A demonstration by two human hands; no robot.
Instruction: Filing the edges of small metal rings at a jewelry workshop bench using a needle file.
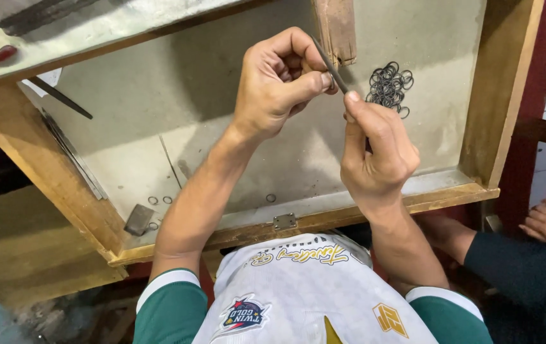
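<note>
Left hand [277,79] fingers pinched closed on a small ring, barely visible, at wooden peg [336,28]. Right hand [375,153] fingers grip thin dark metal file [331,65] touching it. Dark ring pile [389,86] on desk [222,95].

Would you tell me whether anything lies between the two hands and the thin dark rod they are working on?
Nothing visible does: the left hand and right hand both already pinch the thin dark rod directly.
</note>
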